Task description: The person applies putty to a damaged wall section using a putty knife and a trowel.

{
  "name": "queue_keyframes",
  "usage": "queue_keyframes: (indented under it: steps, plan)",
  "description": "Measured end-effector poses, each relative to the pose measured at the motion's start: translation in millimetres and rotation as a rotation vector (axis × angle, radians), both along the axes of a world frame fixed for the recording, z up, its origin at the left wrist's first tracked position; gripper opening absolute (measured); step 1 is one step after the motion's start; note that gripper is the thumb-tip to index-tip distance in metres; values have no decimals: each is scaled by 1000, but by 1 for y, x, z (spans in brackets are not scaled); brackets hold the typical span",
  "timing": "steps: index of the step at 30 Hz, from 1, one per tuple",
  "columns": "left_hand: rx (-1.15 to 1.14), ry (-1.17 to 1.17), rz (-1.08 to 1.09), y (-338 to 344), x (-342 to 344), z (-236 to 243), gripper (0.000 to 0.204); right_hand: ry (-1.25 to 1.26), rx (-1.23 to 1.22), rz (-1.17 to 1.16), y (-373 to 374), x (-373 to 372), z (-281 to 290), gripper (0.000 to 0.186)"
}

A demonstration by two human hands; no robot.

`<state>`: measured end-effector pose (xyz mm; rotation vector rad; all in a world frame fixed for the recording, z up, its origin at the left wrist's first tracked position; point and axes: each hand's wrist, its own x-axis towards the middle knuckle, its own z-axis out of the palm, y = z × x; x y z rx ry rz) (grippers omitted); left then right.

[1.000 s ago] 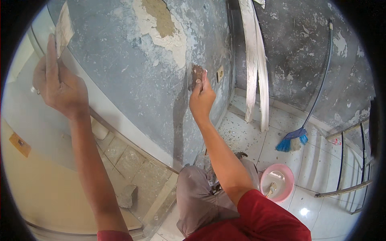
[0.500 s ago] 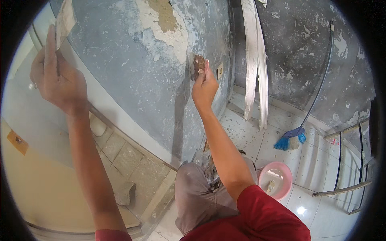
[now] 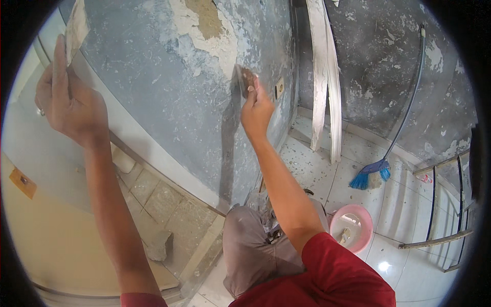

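Observation:
My right hand (image 3: 257, 115) is closed round a putty knife (image 3: 247, 78) with a brown, rusty-looking blade. The blade's edge lies at the grey-blue wall (image 3: 148, 87), just below a patch of bare whitish plaster (image 3: 225, 48). Raised at the far left, my left hand (image 3: 76, 110) grips a flat, pale, plaster-smeared blade (image 3: 77, 28), one finger stretched along it. Its handle is hidden in the hand, so its exact kind is unclear.
A wall socket (image 3: 279, 88) sits right of my right hand. Long white strips (image 3: 319, 77) lean in the corner, beside a blue broom (image 3: 372, 173). A pink bucket (image 3: 366, 230) and a ladder-like frame (image 3: 434, 240) stand at right. Debris litters the tiles; a grey chunk (image 3: 160, 246) lies lower left.
The putty knife in my right hand has shifted slightly left and its blade has tilted that way. My left hand has drifted a little left with its blade.

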<state>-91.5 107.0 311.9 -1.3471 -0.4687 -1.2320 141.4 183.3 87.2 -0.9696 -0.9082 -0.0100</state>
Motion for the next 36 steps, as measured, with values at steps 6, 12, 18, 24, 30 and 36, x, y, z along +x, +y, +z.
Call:
queue_keyframes:
  steps: [6, 12, 18, 24, 30, 36]
  plan:
    - [45, -39, -23, 0, -3, 0, 46, 33, -17, 129, -39, -24, 0, 28]
    - [-38, -33, -38, -4, 6, -4, 45, 60, -41, -3, -28, -37, 6, 37]
    - [20, -59, -85, -1, 8, -2, 47, 19, -139, 70, -62, -58, 60, 31]
    - [30, -76, -107, -2, 7, -4, 48, -42, 140, 213, -86, -68, 67, 34]
    - [-51, -109, -122, -10, 20, -7, 55, -108, 121, 182, -85, -69, 72, 31]
    - [-84, -145, -113, -10, 16, -9, 55, 91, 90, 303, -59, -25, 117, 26]
